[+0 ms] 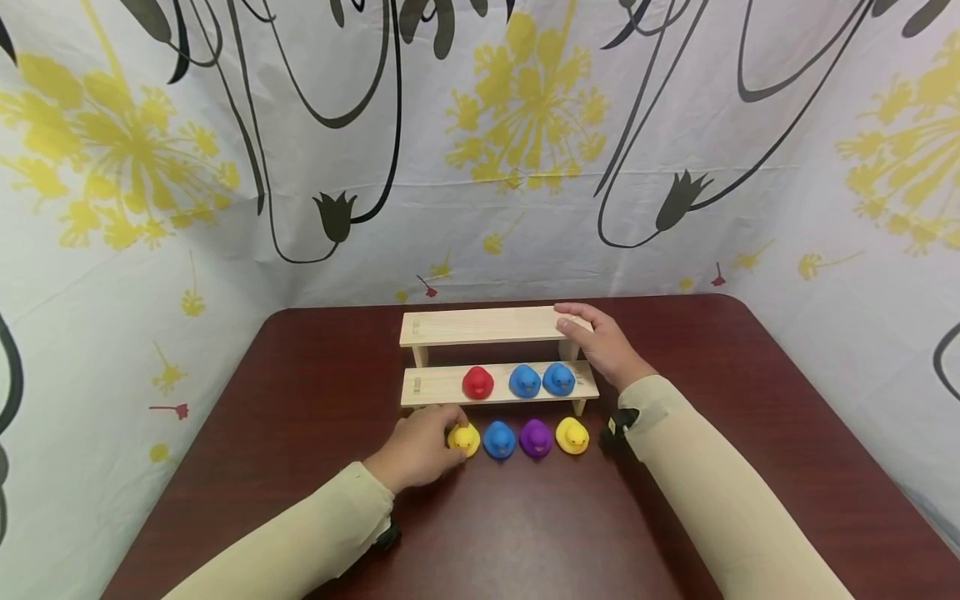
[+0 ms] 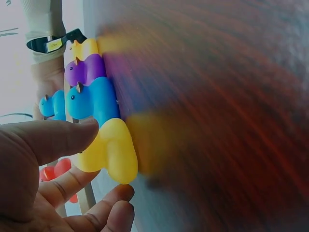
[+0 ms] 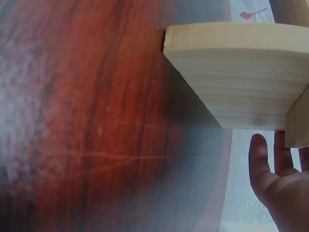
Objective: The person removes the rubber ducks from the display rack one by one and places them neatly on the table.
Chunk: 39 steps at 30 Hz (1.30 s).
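The left hand pinches a yellow duck with its thumb and fingers. The duck sits on the tabletop, to the right of the palm and on the near side of the lower shelf. The left hand is closest to it. A blue duck, a purple duck and another yellow duck carry on the row to the right, side by side. A red duck and two blue ducks sit on the lower shelf. The right hand rests on the right end of the upper shelf, near the tabletop's far edge, thumb and fingers spread. The ducks look smooth, round and rubbery. The shelves are flat, pale wood; the tabletop is shiny red-brown.
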Available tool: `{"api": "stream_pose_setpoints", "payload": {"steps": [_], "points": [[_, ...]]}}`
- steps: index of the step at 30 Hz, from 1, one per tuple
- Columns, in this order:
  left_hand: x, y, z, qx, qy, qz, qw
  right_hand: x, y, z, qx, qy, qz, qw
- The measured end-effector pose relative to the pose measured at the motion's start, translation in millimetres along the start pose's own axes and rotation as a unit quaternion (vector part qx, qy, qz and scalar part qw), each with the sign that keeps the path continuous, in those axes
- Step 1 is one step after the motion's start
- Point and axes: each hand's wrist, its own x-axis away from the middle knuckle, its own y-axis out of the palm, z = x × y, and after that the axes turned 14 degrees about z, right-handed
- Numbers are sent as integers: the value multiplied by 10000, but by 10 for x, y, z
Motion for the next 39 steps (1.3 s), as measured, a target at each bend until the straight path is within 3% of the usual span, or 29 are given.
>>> {"api": "stream_pose_setpoints", "payload": {"steps": [7,13,21,27,39], "points": [[15,-88,21,206,-55,9,9998,14,-10,-30,-10,49,-73,10000],[-5,-222,79,393,52,219,9990,19,-11,-42,-73,96,-91,9999],[-77,-331,116,625,-145,561,9964,29,-16,-53,-67,60,-81,9999],[-152,-348,128,673,-200,842,9940,27,-12,-36,-7,40,-63,10000],[-245,-286,124,642,-268,854,9939,21,0,-23,79,39,-15,10000]]}}
